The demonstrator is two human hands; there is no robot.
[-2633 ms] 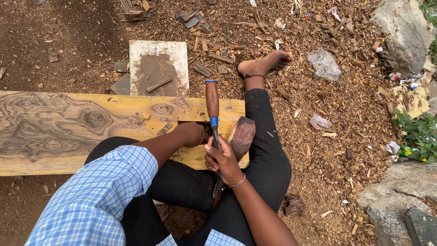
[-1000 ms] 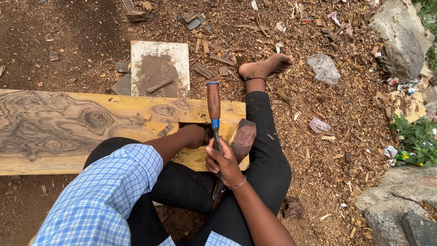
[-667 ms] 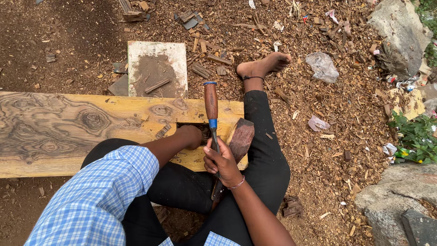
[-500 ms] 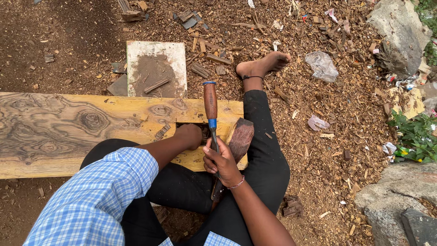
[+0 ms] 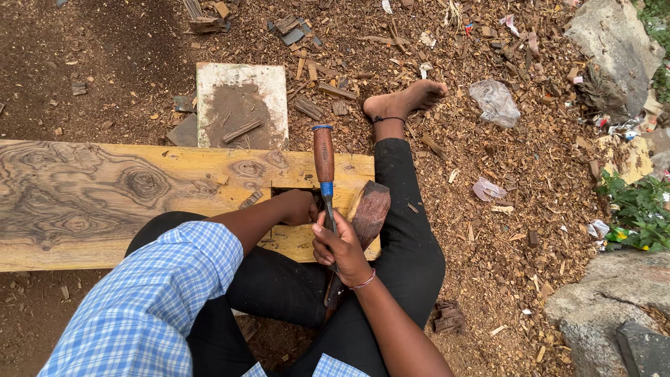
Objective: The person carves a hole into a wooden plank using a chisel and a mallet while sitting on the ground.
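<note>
Yellow grained wooden plank fills mid-left frame; my left hand grips into its rectangular slot, my right hand holds the brown-handled chisel.

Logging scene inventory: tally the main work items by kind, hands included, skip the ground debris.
Hands: 2 (left hand, right hand)
Chisels: 1 (chisel, brown handle, blue collar)
Planks: 1 (yellow plank)
Mallet-like wooden blocks: 1 (wooden block)
Square slabs: 1 (white-edged slab)
Total: 6
</note>
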